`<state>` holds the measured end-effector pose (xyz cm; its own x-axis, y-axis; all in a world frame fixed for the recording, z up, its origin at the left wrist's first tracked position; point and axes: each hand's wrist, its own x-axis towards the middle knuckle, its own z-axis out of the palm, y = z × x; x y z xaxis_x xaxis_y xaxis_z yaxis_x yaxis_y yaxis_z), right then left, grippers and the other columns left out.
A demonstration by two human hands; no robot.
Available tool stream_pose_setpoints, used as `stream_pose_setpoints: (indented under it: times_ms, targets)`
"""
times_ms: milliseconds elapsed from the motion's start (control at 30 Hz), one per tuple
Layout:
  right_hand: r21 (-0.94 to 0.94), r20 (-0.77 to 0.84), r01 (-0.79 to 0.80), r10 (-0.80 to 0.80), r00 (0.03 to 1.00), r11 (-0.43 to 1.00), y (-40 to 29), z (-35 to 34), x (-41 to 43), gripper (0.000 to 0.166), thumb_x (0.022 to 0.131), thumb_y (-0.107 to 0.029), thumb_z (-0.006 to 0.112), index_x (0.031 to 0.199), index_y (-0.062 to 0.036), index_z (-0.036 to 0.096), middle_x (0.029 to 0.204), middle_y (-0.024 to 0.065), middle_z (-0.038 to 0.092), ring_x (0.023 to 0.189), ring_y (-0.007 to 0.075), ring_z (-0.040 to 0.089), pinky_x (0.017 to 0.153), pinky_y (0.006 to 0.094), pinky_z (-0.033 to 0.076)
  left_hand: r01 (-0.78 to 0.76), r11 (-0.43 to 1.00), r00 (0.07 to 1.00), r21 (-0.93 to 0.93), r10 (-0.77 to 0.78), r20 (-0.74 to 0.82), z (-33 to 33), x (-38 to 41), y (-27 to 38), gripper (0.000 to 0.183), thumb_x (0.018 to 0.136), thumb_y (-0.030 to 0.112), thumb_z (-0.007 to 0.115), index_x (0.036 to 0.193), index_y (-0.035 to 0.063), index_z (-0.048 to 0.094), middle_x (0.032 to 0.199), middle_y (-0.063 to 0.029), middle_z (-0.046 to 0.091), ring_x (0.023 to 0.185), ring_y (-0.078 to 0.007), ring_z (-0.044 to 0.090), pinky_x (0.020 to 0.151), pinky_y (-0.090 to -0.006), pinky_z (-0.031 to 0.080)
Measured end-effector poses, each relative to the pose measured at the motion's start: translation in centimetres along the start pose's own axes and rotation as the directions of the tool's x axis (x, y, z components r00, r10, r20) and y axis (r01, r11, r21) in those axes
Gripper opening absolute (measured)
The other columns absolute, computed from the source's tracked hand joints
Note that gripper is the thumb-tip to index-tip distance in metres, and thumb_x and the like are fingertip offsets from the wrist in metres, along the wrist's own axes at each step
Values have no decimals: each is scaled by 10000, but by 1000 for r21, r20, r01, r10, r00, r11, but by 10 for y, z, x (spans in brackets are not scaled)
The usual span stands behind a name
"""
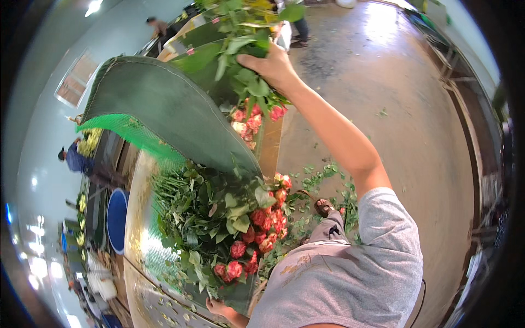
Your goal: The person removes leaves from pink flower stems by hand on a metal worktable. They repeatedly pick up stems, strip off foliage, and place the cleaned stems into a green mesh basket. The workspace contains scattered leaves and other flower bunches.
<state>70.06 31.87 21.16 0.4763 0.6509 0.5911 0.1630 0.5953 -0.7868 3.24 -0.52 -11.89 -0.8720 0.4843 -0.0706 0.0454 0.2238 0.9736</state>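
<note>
My right hand (268,67) is raised at the top of the view, its fingers closed around a bunch of leafy stems (242,45). Below that hand, pink and cream roses (248,123) show among leaves. A dark green mesh-lined sheet (164,98) arches up, its bright green netting (139,131) underneath. Before me lies a large pile of cut stems with dark leaves (205,217), and red-pink rose heads (266,225) face my body. Low in the view, my left hand (215,306) is beside the pile's near end; its grip is unclear.
A pale worktable (133,229) strewn with leaves runs along the left, with a blue tub (117,221) beyond. People (78,158) stand farther off near yellow flowers (89,141). Fallen leaves (328,176) litter the concrete floor (410,143) near my feet.
</note>
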Motion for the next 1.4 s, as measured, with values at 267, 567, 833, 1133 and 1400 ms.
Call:
stream_pose_setpoints:
  times_ms: [267,567,833,1133,1400]
  targets:
    - [-196,471,-103,186,862,975,144,127,83,491,648,-337,760,985,-6,626,918,206,652,851,305,636,751,380,497,-19,987,969,162,57,-240,-8,-139,31,185,857,67,519,1036,62,569,791,-32,581,541,-114,510,408,-225,352]
    - [-418,903,134,396,166,898,262,203,0,842,756,-604,610,1276,42,464,1310,237,466,1219,378,435,1004,396,375,55,891,948,450,95,-304,-9,-231,54,226,884,21,444,1081,-14,548,869,-80,574,559,-130,530,435,-242,375]
    - [44,596,-581,446,668,813,226,132,48,278,862,-219,590,1032,-5,643,909,86,663,810,173,638,655,305,533,-67,970,992,233,89,-85,-27,-214,29,172,885,37,476,1023,8,574,850,-34,585,639,-97,487,530,-236,422]
    - [464,-220,65,43,975,883,-11,47,-50,163,877,-40,561,1014,30,615,830,88,632,662,116,569,607,236,489,-168,963,981,212,184,-57,-86,-131,-4,146,901,66,529,1024,25,597,869,-38,608,669,-106,564,542,-227,435]
    - [-237,680,148,56,731,960,-33,166,-177,360,871,-281,615,1111,-15,579,956,116,658,891,203,625,796,306,490,-47,980,994,-192,65,89,-51,-56,73,235,912,166,560,1090,15,585,939,-76,638,724,-134,607,578,-242,472]
